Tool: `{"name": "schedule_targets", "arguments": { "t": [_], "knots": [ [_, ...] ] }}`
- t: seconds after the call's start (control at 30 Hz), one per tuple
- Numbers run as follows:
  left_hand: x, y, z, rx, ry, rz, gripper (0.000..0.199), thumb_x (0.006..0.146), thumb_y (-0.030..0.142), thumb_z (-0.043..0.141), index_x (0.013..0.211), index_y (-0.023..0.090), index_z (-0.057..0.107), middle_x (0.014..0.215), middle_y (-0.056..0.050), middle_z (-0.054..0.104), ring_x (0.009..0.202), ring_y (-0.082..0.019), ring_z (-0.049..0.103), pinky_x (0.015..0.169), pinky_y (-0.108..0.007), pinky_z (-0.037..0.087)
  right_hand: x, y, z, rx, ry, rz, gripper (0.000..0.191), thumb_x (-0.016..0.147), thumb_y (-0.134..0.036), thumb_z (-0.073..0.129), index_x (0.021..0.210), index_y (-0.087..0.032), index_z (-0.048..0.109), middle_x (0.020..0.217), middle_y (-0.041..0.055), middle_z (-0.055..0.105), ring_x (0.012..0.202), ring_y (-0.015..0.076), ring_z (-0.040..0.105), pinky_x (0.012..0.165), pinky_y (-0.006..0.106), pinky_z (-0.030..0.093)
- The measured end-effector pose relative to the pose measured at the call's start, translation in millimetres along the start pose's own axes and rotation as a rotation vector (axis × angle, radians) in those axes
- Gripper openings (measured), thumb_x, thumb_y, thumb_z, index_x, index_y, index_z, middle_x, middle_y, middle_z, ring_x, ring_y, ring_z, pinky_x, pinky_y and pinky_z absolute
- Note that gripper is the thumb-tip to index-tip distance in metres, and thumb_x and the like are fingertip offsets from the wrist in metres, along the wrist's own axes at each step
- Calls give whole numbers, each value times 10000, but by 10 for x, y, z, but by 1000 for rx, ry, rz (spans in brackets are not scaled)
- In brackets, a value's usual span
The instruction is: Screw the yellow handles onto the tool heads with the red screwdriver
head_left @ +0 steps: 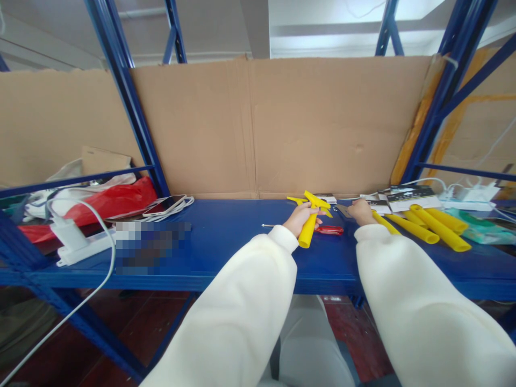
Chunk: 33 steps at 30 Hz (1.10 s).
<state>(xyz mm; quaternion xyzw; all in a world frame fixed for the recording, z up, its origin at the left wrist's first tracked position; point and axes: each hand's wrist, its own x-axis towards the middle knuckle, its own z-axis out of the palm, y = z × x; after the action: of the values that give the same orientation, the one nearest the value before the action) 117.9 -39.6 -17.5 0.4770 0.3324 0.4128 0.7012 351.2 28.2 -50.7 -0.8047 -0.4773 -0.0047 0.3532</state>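
Observation:
My left hand (303, 218) is closed round a yellow tube-handled tool (308, 232) with a T-shaped head, its round handle end pointing toward me. Beneath that hand, a screwdriver with a red handle (329, 230) lies on the blue tabletop (226, 236), its thin shaft showing to the left. My right hand (362, 212) is at the back of the table with curled fingers. A flat greyish metal piece (344, 211) shows at its fingertips; whether they grip it or something else is too small to make out. Several yellow tubes (443, 228) lie right of that hand.
Black-and-white printed cards (413, 198) lie behind the tubes, near a white power strip (470, 199) and a green packet (481, 228). At left are a phone (164, 205), a red bag (116, 201) and a plugged-in white adapter (72, 234). A cardboard panel (201, 129) backs the table.

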Motion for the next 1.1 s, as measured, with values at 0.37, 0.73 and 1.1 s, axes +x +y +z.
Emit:
{"name": "schedule_targets", "arguments": {
  "t": [0.37,0.73,1.1],
  "knots": [
    [47,-28,-40,-16,-29,0,160,945,80,567,1074,173,588,870,-53,727,456,-75,503,441,-185,403,-61,-44,2,-5,-40,101,496,806,-486,724,1126,-109,743,1091,227,753,1104,373,704,836,403,577],
    [-35,19,10,13,-6,-6,174,969,47,497,1074,171,560,787,-21,696,427,-70,494,408,-178,377,6,31,75,-96,-89,29,554,863,-558,643,1082,-61,754,1029,270,749,1063,402,710,831,444,558],
    [-6,4,9,18,-1,-3,203,953,50,492,1107,162,561,889,-68,732,433,-77,498,418,-199,384,-46,-27,39,-189,-159,32,599,934,-572,549,1141,-45,745,1152,285,723,1181,377,675,928,421,546]
  ]
}}
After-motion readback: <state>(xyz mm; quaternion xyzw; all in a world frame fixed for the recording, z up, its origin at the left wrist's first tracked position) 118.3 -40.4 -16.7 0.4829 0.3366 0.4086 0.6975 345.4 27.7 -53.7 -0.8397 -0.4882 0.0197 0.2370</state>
